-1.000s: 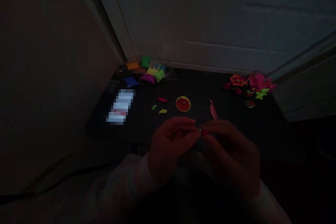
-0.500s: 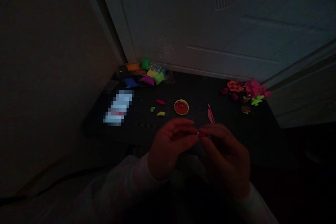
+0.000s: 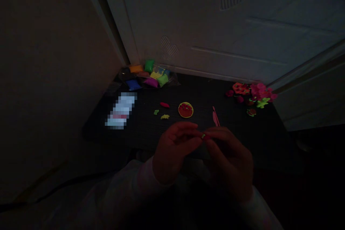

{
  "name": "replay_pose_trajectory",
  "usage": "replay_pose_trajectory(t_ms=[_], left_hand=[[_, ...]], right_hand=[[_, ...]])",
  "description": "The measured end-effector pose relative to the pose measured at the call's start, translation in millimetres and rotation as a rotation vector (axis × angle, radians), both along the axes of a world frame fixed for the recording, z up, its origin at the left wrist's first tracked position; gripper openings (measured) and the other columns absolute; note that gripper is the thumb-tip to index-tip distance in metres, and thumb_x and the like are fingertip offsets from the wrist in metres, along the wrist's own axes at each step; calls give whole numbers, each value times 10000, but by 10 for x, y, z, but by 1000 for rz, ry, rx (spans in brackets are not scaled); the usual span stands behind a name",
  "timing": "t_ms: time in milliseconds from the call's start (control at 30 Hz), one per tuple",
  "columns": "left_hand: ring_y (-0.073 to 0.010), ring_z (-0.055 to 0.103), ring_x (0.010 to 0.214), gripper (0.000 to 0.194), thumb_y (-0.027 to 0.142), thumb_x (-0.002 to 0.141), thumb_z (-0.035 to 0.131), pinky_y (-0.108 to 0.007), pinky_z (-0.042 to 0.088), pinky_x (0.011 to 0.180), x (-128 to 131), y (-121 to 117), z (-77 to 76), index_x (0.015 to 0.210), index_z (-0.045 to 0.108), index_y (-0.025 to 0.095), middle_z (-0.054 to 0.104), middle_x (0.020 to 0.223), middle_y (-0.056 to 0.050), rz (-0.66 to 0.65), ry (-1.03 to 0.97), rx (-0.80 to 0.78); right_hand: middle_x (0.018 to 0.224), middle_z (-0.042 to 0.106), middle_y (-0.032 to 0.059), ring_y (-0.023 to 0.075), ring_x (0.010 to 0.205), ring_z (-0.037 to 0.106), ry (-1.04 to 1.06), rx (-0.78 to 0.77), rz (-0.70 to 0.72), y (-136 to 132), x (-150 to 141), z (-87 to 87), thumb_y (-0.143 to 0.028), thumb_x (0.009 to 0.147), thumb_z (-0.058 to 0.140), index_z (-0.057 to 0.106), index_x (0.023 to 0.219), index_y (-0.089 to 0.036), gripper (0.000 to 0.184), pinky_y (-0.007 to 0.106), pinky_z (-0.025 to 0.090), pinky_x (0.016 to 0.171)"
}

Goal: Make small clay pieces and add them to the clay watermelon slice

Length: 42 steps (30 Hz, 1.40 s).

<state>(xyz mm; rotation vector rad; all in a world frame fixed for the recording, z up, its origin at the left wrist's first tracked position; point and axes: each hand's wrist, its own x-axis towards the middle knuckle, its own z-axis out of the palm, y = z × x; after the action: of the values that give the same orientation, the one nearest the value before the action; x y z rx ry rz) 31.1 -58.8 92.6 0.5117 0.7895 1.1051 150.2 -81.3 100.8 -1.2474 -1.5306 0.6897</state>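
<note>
A small red clay piece with a light green bit (image 3: pixel 205 136) is pinched between the fingertips of my right hand (image 3: pixel 231 161). My left hand (image 3: pixel 172 151) has its thumb and fingertips closed at the green end of the same piece. Just beyond my hands lies a round clay disc (image 3: pixel 185 110), red inside a yellow rim, with small dark red and green bits on its upper part. To the left of the disc are a red clay lump (image 3: pixel 164 105), a green clay bit (image 3: pixel 156 112) and a yellow clay piece (image 3: pixel 165 116). Pink modelling tools (image 3: pixel 215 118) lie beyond my right hand.
Bags of coloured clay (image 3: pixel 151 76) sit at the back left of the dark table (image 3: pixel 205 90). A blurred-out bright phone-like rectangle (image 3: pixel 122 110) lies at left. Several clay shapes (image 3: pixel 258 93) cluster at back right. Behind stands a pale panelled door (image 3: pixel 188 18). The light is dim.
The green bit on the red piece shows more clearly, turned towards me between my fingertips. My right hand has shifted slightly left; the things on the table stay where they were.
</note>
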Motion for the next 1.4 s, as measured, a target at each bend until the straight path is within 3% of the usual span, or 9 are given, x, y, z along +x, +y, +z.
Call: replay_pose_trajectory(t_ms=[500,900,1400], left_hand=[[-77,570,621,251,115,537,672,-197,437,618,18,15,-3,767,605,188,624,652,42,15,-18,-58],[-69,578,631,217,87,547,663,-192,433,645,36,52,-15,742,605,161,636,653,29,-37,-179,-177],[-63,575,633,242,86,546,665,-177,431,626,25,54,-101,764,614,178,626,662,46,-1,-75,-107]], right_hand=[[804,582,5,138,768,544,13,-5,-26,4,-23,-31,-162,733,532,571,830,-244,133,271,460,646],[821,566,-7,126,780,533,-13,-24,-40,24,3,-68,-161,734,532,572,840,-249,143,256,443,660],[827,585,-6,129,776,546,-71,-26,-60,26,-2,-133,-186,746,523,572,848,-249,130,257,442,656]])
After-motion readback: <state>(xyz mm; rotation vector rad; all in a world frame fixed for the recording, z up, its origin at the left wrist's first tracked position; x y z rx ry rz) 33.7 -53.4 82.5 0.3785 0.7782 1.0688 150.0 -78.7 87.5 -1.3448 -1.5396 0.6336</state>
